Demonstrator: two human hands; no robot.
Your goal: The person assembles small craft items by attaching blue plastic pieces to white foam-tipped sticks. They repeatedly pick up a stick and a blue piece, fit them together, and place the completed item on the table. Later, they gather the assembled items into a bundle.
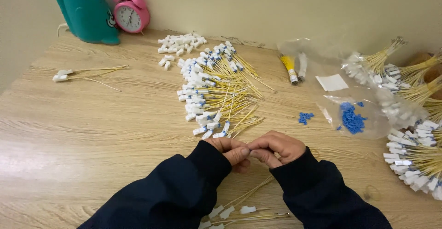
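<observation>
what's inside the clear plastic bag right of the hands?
The clear plastic bag holds a heap of small blue pieces. A few more blue pieces lie outside it on the table.

Table: you face a light wood-grain table (92, 132), its far edge against the wall.
Wall: you see plain cream wall (276, 8) behind it.
Light: soft and even, with a glossy sheen near the table's left edge.
</observation>
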